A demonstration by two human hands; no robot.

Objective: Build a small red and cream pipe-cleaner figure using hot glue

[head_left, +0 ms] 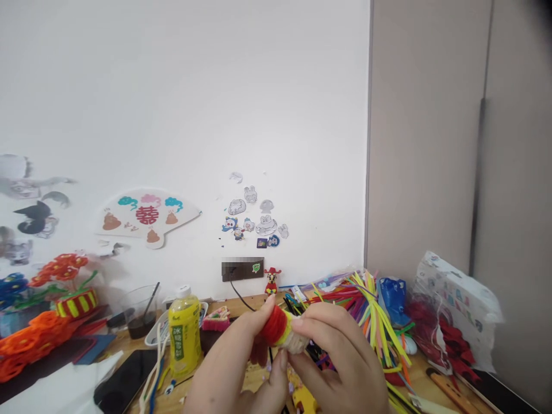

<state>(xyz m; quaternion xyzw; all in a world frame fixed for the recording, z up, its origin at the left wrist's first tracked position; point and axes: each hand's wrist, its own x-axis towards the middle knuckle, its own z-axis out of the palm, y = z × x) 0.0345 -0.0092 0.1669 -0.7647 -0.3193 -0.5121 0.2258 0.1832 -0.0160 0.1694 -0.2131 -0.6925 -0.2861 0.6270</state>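
Observation:
My left hand [235,368] and my right hand [340,356] meet low in the middle of the view and pinch a small fuzzy pipe-cleaner piece [282,332] between them. The piece is red on the left, with a yellow band and a cream part on the right. My left fingers grip the red end from the left and below. My right fingers close over the cream end. Both hands hover above the wooden desk [425,376].
A yellow drink bottle [184,333] stands left of my hands, with a black phone [125,379] in front of it. Several coloured pipe cleaners [371,322] pile up on the right beside a white box [457,299]. Orange and red pipe-cleaner flowers [52,305] sit far left.

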